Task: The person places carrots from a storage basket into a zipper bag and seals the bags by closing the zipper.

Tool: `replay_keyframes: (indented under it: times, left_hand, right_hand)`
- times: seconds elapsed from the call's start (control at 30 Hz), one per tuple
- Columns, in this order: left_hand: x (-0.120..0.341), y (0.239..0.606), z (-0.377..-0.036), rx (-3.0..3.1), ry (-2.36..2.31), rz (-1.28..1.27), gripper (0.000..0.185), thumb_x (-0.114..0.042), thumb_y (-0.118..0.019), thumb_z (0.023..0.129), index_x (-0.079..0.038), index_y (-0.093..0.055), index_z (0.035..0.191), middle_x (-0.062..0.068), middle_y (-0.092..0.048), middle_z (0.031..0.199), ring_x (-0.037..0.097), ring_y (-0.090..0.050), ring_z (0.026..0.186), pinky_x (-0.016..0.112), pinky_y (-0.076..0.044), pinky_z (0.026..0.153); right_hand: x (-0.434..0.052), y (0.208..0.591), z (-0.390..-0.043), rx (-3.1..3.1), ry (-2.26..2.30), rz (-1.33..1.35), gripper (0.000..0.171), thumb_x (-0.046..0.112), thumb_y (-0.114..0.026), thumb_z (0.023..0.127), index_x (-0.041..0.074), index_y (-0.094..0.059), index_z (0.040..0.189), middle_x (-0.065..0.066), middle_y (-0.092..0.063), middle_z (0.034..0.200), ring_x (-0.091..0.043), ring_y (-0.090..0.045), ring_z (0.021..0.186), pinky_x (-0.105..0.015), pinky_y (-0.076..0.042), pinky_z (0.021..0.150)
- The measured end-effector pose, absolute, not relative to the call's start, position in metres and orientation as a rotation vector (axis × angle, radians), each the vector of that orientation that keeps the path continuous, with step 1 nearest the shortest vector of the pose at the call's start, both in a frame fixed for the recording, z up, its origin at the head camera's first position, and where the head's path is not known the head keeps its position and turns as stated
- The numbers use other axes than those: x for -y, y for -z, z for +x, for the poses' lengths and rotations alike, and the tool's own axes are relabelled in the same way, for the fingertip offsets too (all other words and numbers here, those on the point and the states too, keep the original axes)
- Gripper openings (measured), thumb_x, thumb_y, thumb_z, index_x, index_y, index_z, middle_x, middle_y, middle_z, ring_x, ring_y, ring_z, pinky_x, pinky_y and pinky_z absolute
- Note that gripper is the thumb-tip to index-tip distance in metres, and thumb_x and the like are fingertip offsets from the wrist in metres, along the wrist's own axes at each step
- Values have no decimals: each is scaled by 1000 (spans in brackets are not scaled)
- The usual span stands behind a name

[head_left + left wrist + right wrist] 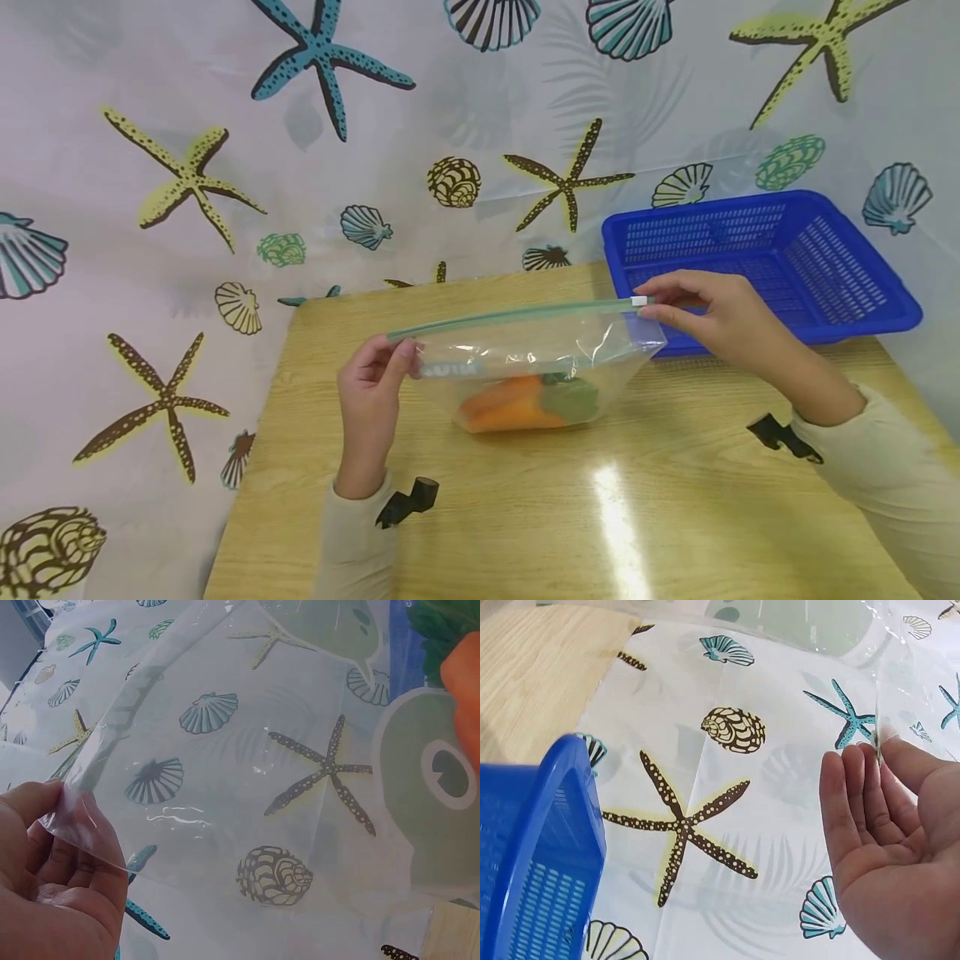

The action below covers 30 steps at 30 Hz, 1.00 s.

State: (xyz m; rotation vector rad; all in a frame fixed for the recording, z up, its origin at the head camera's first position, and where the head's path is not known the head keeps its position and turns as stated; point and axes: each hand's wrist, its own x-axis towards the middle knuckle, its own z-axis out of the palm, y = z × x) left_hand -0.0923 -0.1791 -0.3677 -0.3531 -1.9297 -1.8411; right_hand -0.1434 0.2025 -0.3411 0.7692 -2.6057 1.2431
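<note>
The left hand (pixel 371 392) is pinching the nine o'clock end of the zip bag (pixel 536 367), which is standing mid-table (pixel 675 500) before the blue basket (pixel 757 258) at two o'clock. The right hand (pixel 720 321) is pinching the white slider (pixel 639 301) at three o'clock. The film looks light, floppy and slippery, so the stiff seal strip seems the best hold.

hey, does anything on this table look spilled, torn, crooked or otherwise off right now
Nothing stands out. The zip bag sits on the table, held at both ends by the left hand and right hand, contents inside. The blue basket sits flat behind it.
</note>
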Motion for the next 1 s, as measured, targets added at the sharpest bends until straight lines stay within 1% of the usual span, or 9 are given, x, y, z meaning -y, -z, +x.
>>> replay_keyframes:
  times: [0.07,0.17,0.33,0.53,0.73,0.9,1.0]
  left_hand:
    - [180,367,-93,1930,1842,-364,15,-8,-61,90,7,-63,93,11,-64,80,16,-56,64,24,-51,59]
    - [182,365,-94,1926,1844,-386,13,-6,-61,90,7,-63,92,11,-64,80,16,-57,63,25,-52,59]
    - [185,361,-97,1921,1845,-409,10,-2,-61,89,8,-63,92,11,-65,79,16,-58,64,26,-52,60]
    - [188,357,-100,1941,1843,-417,12,-4,-62,89,7,-63,92,12,-65,82,18,-58,66,26,-52,62]
    - [191,354,-102,2001,1783,-428,13,-7,-61,90,5,-64,92,15,-66,82,19,-60,67,27,-53,64]
    - [195,347,-106,2065,1730,-450,14,-11,-62,90,2,-65,94,12,-67,86,20,-61,71,28,-53,67]
    - [198,342,-110,2103,1723,-455,13,-10,-61,90,2,-65,95,12,-67,85,21,-60,72,28,-53,70]
  right_hand:
    - [-203,341,-142,2647,-1343,707,24,10,-68,85,13,-68,109,1,-67,94,-5,-63,82,-13,-50,69]
    - [-205,339,-142,2701,-1455,630,21,14,-66,87,13,-68,108,-1,-66,94,-12,-63,82,-16,-51,67]
    - [-206,334,-143,2733,-1560,588,19,19,-66,88,13,-68,106,-4,-65,93,-17,-63,80,-22,-52,64]
    - [-204,330,-143,2821,-1559,608,26,22,-70,85,15,-68,110,-4,-64,88,-16,-60,76,-24,-49,60]
    - [-204,324,-144,2804,-1572,560,22,26,-68,86,13,-68,103,-5,-65,88,-17,-61,75,-25,-52,64]
    - [-202,314,-145,2750,-1510,534,18,22,-68,86,11,-68,101,-3,-65,90,-13,-61,77,-21,-52,65]
    - [-201,308,-148,2717,-1470,550,19,20,-68,86,10,-68,102,-1,-66,91,-11,-63,79,-18,-51,67]
